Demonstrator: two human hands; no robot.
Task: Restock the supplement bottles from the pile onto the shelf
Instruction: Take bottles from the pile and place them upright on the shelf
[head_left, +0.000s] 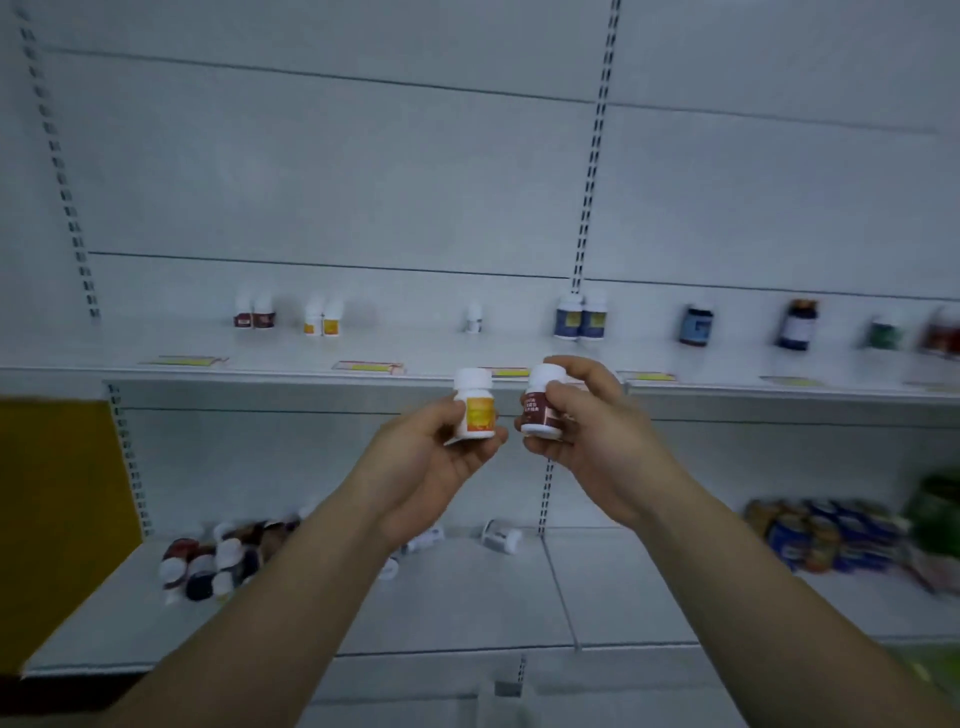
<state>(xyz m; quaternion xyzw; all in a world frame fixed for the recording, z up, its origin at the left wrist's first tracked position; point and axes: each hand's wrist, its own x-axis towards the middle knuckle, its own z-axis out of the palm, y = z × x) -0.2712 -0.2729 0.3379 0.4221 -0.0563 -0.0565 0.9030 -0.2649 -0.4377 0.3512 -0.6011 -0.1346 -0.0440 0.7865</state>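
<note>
My left hand (426, 462) holds a small white bottle with a yellow-orange label (475, 402), upright. My right hand (587, 431) grips a white bottle with a dark red label (543, 400), tilted slightly. Both bottles are side by side in front of the upper shelf's front edge (260, 371). On that shelf stand two red-label bottles (254, 314), two yellow-label bottles (323, 318), one small white bottle (474, 318) and two blue-label bottles (581, 317). The pile of bottles (218, 558) lies on the lower shelf at the left, partly hidden by my left forearm.
More dark bottles (696, 325) (797, 325) stand further right on the upper shelf. A loose bottle (501, 535) lies on its side on the lower shelf. Colourful packets (826, 530) sit at the lower right. A yellow panel (57, 519) is at the left.
</note>
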